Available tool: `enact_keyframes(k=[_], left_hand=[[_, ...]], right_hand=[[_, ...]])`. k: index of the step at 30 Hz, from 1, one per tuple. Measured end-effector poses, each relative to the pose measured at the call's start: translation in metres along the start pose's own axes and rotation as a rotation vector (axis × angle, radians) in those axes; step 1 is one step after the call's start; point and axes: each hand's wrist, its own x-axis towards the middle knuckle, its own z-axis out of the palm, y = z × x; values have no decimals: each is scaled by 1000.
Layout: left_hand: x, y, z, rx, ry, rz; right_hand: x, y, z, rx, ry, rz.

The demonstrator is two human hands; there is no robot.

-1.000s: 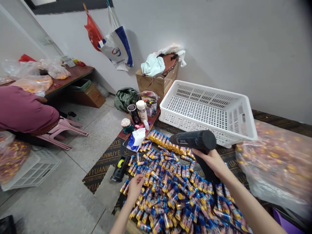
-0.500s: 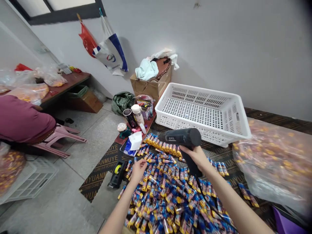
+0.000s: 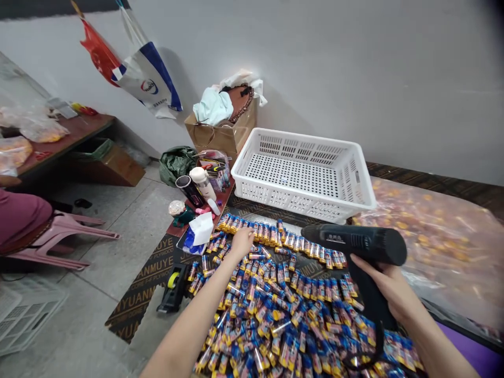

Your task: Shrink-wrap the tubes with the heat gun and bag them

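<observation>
My right hand (image 3: 394, 286) is wrapped round the handle of a black hair dryer (image 3: 354, 242), whose nozzle points left over the table. Its cord hangs down in front of my wrist. My left hand (image 3: 242, 242), fingers bent together, is at a row of small upright tubes (image 3: 269, 233) with blue and yellow ends. Its fingertips are partly hidden, so what they pinch cannot be made out. A second stretch of the row (image 3: 311, 247) runs on to the right, under the nozzle. A big loose heap of the same tubes (image 3: 263, 310) lies nearer to me.
Behind the row stands a white perforated crate (image 3: 303, 202). A filled clear plastic bag (image 3: 441, 241) lies at the right. A tape dispenser (image 3: 172, 289), tissue pack (image 3: 195, 239), dark cup (image 3: 190, 191) and white bottle (image 3: 202, 184) are at the left. Another person (image 3: 23, 218) sits beyond.
The view has swung to the right. My right hand has carried the hair dryer rightward, uncovering more of the row. My left hand has moved forward from above the heap to the row.
</observation>
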Motion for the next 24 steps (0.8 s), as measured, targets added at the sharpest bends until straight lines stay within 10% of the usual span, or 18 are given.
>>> enact_keyframes(k=[6, 13, 24], left_hand=[[57, 53, 38, 251, -121, 200], [-12, 30, 46, 262, -12, 371], [19, 7, 18, 383, 73, 24]], right_hand=[[-6, 2, -9, 42, 26, 105], [0, 9, -2, 80, 19, 52], [8, -3, 64, 14, -279, 3]])
